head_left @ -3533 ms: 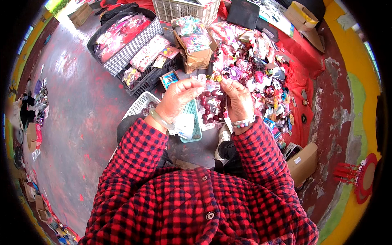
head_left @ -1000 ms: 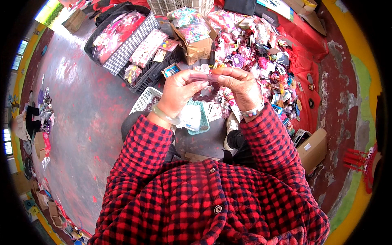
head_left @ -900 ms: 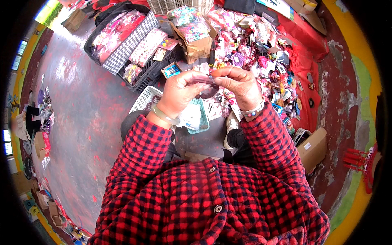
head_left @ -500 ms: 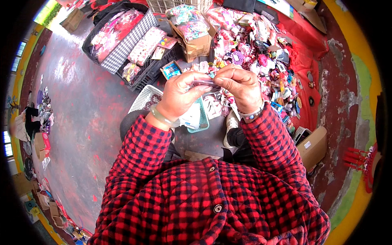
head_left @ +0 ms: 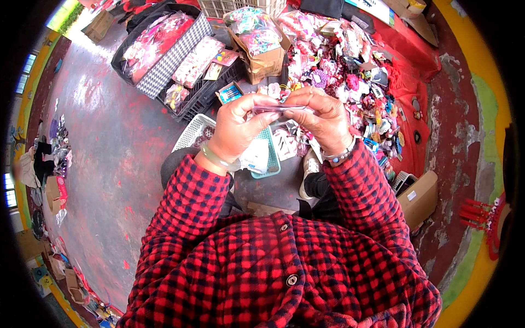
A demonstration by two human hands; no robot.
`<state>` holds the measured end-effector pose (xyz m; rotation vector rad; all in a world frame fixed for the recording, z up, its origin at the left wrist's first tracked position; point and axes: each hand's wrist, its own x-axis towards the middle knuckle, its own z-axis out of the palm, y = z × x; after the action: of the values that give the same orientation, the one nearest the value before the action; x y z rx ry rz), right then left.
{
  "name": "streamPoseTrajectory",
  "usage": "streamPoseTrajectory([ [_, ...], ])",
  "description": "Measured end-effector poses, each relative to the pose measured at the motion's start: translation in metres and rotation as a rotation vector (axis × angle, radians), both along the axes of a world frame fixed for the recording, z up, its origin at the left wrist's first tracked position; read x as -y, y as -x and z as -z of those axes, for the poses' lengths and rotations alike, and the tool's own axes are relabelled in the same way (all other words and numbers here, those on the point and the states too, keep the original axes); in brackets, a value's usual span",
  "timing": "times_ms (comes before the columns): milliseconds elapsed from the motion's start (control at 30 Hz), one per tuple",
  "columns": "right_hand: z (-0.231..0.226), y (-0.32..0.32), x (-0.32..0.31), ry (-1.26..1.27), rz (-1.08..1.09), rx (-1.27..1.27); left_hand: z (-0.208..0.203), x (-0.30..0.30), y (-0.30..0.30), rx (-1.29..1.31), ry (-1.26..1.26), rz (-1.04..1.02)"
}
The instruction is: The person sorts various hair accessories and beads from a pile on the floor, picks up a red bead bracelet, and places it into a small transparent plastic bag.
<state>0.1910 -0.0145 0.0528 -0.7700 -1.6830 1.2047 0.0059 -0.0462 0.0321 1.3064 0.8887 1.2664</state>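
Observation:
Both hands are raised in front of my chest, pinching one small, flat, clear plastic packet (head_left: 279, 109) between them. My left hand (head_left: 239, 124) grips its left end between thumb and fingers, a pale bangle round the wrist. On the other end, the thumb and bent fingers of my right hand (head_left: 324, 121) are closed; a beaded bracelet circles that wrist. What lies inside the packet is too small to tell. Beneath my hands are a white perforated basket (head_left: 188, 133) and a pale green basket (head_left: 273, 158) holding white packets.
A heap of colourful hair accessories (head_left: 350, 76) covers a red cloth (head_left: 413, 109) at the far right. Beyond my hands stand an open cardboard box (head_left: 265, 64) of bagged items, a black crate (head_left: 188, 109) and a houndstooth bin (head_left: 170, 54). Another cardboard box (head_left: 419, 198) sits right.
My right hand's fingers have shifted along the packet, and more of it now shows, stretched level between both hands. My left hand has barely moved.

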Motion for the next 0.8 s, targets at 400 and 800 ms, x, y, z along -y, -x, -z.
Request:
streamPoseTrajectory([
  [400, -0.0018, 0.0005, 0.0039, -0.145, 0.058, 0.058, -0.0022, 0.0002, -0.0024, -0.279, -0.321, -0.090],
  [800, 0.0028, 0.0007, 0.0011, 0.180, 0.024, 0.049, 0.0035, -0.0024, -0.0030, -0.058, 0.077, 0.003],
])
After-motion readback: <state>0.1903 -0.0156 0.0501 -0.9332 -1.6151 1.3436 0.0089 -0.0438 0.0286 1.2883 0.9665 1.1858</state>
